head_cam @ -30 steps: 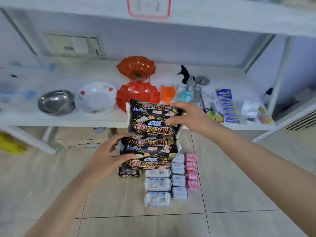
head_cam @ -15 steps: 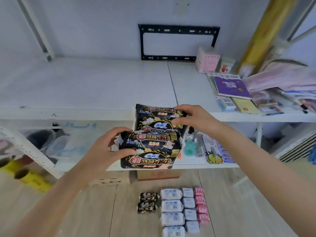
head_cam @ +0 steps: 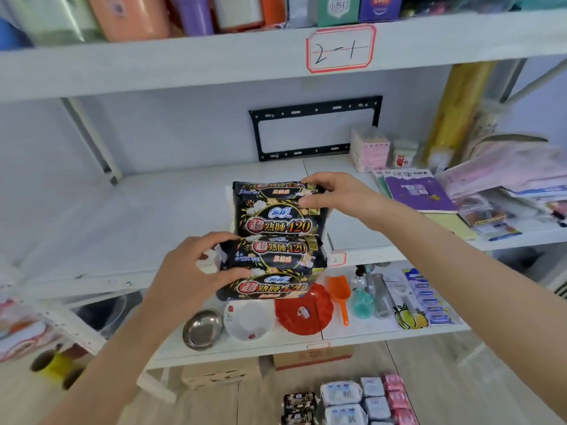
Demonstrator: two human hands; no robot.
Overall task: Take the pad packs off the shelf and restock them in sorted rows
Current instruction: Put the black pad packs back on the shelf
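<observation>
Both hands raised before the middle shelf (head_cam: 122, 225), right hand (head_cam: 340, 197) pinching the upper black pad packs (head_cam: 276, 217), left hand (head_cam: 190, 271) gripping the lower black pad packs (head_cam: 276, 256) with curled fingers.

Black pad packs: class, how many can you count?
4 black packs: one in the right hand, one in the left hand below it, two on the floor beside the white packs. More may be cut off below.
</observation>
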